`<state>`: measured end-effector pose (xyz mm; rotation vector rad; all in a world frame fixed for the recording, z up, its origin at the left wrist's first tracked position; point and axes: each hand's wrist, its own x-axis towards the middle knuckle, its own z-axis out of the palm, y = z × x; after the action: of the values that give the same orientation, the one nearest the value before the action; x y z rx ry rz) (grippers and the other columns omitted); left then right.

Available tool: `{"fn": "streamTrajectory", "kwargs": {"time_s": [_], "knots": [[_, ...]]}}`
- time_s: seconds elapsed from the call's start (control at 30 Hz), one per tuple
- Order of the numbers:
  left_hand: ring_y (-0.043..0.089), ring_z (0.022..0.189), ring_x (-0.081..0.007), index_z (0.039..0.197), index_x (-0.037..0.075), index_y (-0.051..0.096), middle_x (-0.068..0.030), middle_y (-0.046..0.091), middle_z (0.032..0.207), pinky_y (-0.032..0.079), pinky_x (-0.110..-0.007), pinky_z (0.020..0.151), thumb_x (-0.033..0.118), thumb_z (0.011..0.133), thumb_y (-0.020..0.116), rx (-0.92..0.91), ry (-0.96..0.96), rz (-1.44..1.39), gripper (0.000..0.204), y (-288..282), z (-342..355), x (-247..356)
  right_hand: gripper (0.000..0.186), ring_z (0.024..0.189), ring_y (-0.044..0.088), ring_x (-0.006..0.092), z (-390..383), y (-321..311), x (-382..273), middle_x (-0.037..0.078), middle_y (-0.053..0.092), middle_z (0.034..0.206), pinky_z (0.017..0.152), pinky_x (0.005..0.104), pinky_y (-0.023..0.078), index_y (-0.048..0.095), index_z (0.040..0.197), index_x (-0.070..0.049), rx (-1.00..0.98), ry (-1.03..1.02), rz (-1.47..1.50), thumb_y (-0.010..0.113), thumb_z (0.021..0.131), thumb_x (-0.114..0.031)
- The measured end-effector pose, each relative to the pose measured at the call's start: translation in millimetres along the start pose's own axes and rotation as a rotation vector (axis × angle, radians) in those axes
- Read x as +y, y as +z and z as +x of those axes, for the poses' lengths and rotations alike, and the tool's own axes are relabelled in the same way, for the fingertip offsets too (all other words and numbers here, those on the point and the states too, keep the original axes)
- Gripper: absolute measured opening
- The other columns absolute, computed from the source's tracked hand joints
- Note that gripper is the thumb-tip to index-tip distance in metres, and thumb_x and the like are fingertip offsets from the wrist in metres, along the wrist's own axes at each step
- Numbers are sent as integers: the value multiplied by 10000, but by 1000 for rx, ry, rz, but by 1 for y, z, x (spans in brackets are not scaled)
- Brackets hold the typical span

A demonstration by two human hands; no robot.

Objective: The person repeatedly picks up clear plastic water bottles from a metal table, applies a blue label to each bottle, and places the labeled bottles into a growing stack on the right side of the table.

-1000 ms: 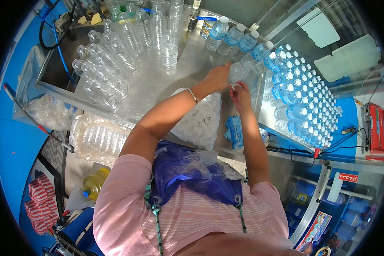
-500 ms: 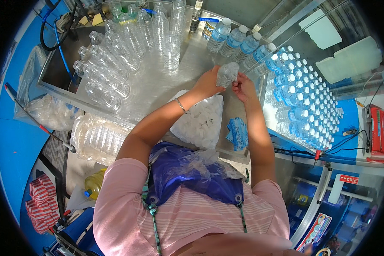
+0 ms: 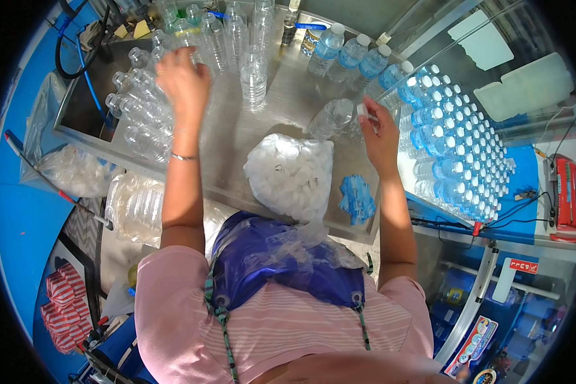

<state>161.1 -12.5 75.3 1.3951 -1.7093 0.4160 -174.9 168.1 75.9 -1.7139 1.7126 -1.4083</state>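
My left hand (image 3: 183, 78), fingers apart and slightly blurred, reaches over rows of empty clear plastic bottles (image 3: 139, 112) at the tray's left. With my right hand (image 3: 377, 123) I pinch a small white cap (image 3: 363, 111). Just left of it a clear uncapped bottle (image 3: 329, 119) stands on the steel tray (image 3: 224, 131). A bag of white caps (image 3: 291, 176) lies on the tray's front part, with blue printed packets (image 3: 356, 198) to its right. Several blue-labelled capped bottles (image 3: 349, 56) line the back right of the tray.
Many capped bottles (image 3: 454, 150) are packed to the right. A steel sink (image 3: 86, 96) with a hose is at the left. A bag of plastic bottles (image 3: 134, 208) sits below the tray's left front. Red-striped items (image 3: 70, 307) are at lower left, a red object (image 3: 564, 192) at far right.
My left hand has let go of the bottle, now standing on the tray, and moved up and left to the empty bottles. My right hand has moved slightly outward.
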Motion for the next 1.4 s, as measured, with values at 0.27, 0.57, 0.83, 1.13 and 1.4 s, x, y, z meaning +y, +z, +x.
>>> {"fn": "streamTrajectory", "kwargs": {"time_s": [0.27,0.57,0.83,1.13,1.4], "knots": [[621,1021,-313,1139,98,662,-113,654,1082,443,-468,881,166,819,682,-347,-62,295,327,3,11,-40,371,1127,604,307,8,42,-6,138,599,1265,947,370,481,624,1235,-64,70,-318,-362,657,869,-110],[665,900,-327,1108,72,672,-130,683,998,507,-411,822,143,738,782,-435,252,-447,392,-69,7,56,588,1217,529,310,6,46,-17,147,551,1319,980,370,453,526,1331,-59,134,-369,-442,745,805,-201],[569,1126,-358,1341,66,483,-159,585,1219,447,-424,953,192,743,765,-333,434,-1010,673,-20,0,171,709,1146,566,304,50,47,-46,165,563,1257,895,381,485,476,1358,-63,256,-154,-296,784,734,-200],[530,1163,-412,1389,18,372,-261,547,1232,449,-465,954,174,667,817,-860,256,-980,862,57,-103,149,686,946,654,277,27,-2,40,161,637,1147,734,363,519,485,1304,-34,37,167,-318,812,733,-228],[592,1062,-423,1284,10,435,-238,634,1080,479,-467,889,140,633,858,-696,2,-860,788,79,-98,128,683,953,656,279,26,-13,32,175,630,1163,714,341,522,481,1284,-24,85,62,-391,819,726,-226]]}}
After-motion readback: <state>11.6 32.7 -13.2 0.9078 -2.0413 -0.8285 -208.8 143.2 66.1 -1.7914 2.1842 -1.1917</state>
